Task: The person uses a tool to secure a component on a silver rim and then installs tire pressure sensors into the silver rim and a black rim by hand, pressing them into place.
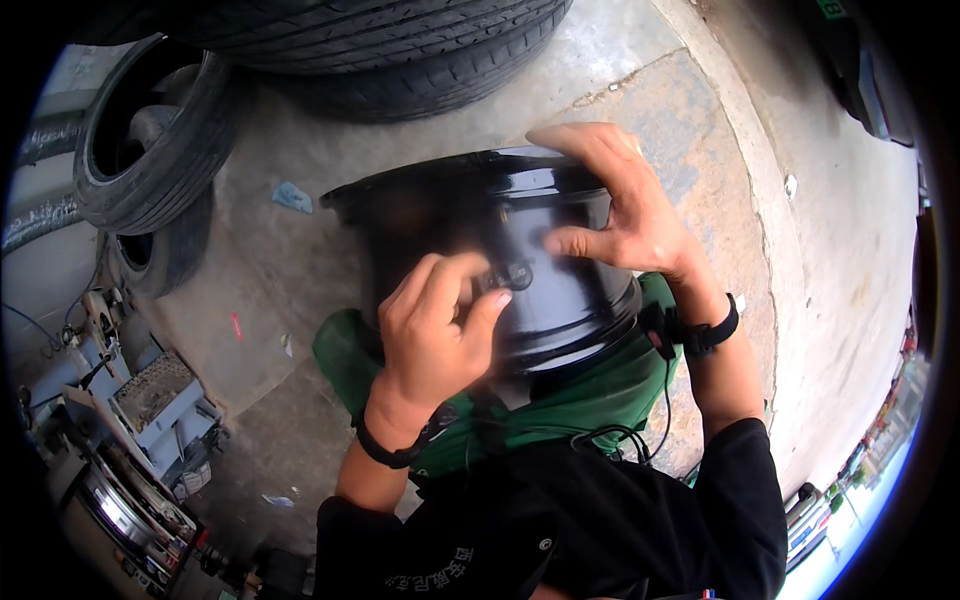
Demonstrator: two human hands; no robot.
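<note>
A glossy black wheel rim (570, 300) stands tilted in front of my lap, against my green trousers, its barrel facing me. My right hand (625, 205) grips its upper right edge, with the fingers over the flange and the thumb on the barrel. Close against the barrel, my left hand (435, 320) is curled, thumb and fingertips drawn toward each other. Anything between them is hidden or too small to name. Beside those fingertips a small round dark mark (518, 275) shows on the barrel. The rim's left part is blurred.
Large black tires (420, 90) lie stacked at the far side. More tires (150, 150) lean at the left near silver ducting. A grey-blue machine (150, 400) stands at lower left. Blue scrap (292, 196) and a red strip (237, 326) lie on the concrete floor. Cables (625, 432) hang by my right arm.
</note>
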